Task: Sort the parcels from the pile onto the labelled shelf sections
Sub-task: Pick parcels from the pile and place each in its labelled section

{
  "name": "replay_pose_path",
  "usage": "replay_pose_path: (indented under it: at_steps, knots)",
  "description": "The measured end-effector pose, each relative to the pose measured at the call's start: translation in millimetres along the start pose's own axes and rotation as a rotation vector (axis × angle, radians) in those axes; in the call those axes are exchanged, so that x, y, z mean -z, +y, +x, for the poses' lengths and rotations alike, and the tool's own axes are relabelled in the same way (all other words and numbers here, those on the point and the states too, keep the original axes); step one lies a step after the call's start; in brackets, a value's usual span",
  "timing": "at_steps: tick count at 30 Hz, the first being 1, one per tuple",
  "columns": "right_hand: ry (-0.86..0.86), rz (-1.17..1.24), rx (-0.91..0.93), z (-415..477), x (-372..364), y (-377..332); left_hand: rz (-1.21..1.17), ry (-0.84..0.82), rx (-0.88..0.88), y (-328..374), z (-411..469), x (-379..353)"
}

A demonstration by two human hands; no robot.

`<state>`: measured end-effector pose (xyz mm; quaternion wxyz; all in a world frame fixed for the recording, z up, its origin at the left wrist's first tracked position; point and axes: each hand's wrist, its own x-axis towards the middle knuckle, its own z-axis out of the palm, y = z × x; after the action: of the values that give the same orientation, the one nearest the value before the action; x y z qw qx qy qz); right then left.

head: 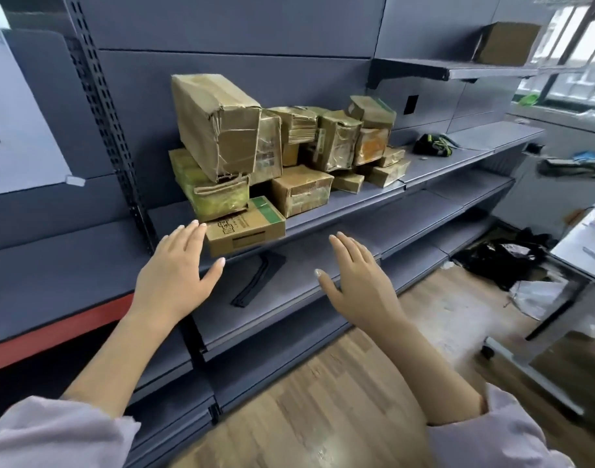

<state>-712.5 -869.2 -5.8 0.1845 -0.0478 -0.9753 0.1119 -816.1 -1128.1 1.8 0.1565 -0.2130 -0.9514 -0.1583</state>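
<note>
Parcels (282, 153) — creased, tape-wrapped brown cartons, some green-tinted — before two flat, empty hands (178, 265).

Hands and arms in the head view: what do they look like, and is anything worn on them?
The left hand and right hand are bare: no gloves, rings or watch show. The forearms are bare too. A loose, pale lilac left sleeve and right sleeve end near the elbows.
</note>
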Motion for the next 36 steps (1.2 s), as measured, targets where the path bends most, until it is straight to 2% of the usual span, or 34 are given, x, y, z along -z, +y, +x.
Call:
replay_pose_path:
  at_steps: [13, 27, 32, 36]
  knots:
    - [-0.017, 0.051, 0.221, 144.5, -30.8, 40.3, 0.072, 0.086, 0.177, 6.4, 84.2, -37.1]
    - [-0.088, 0.257, 0.305, 274.9, -44.9, 39.4, 0.094, 0.147, 0.389, 7.2, 162.9, -33.2]
    - [-0.091, 0.360, 0.337, 304.5, -46.2, 29.5, 0.020, 0.207, 0.428, 8.1, 180.4, -25.5]
    - [-0.060, 0.503, 0.319, 330.4, -40.7, 16.9, -0.165, 0.293, 0.494, 11.5, 197.8, -16.3]
